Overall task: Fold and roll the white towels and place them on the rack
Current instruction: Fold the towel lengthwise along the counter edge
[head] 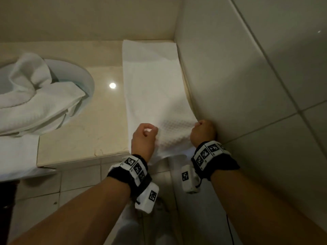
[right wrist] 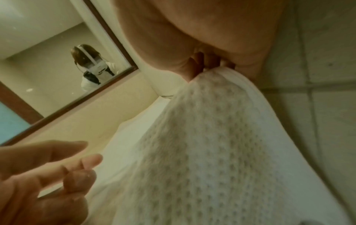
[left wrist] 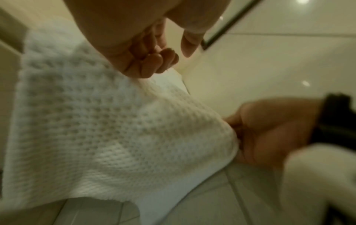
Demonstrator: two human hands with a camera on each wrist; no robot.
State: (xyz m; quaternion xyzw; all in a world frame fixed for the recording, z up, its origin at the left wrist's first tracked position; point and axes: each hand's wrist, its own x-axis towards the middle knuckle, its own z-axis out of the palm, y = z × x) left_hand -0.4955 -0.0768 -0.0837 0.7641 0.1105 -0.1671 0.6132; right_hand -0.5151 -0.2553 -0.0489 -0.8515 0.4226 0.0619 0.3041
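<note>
We see a beige stone counter (head: 85,128) set into a corner of a tiled room, bounded at the back and on the right by a wall of large pale tiles (head: 247,68); a ceiling light reflects as a bright spot on the stone. A pale tiled floor (head: 79,177) lies below the counter's front edge. A framed mirror (right wrist: 57,73) hangs above the counter. At the left, a round white basin (head: 85,80) is sunk into the counter, and a crumpled white towel (head: 35,96) lies in and over it, spilling toward the front edge. A second white towel (head: 152,82), folded into a long strip with a waffle weave, lies flat along the right wall, its near end hanging over the counter's front edge.

We note both forearms reaching forward, each wrist bearing a black band with printed markers. The right hand (head: 203,132), pressed against the wall, is clenched on the strip's near right corner. The left hand (head: 144,137) sits at the near left edge, fingers (left wrist: 154,64) curled together beside the cloth, thumb apart; whether they actually pinch the fabric we cannot tell.
</note>
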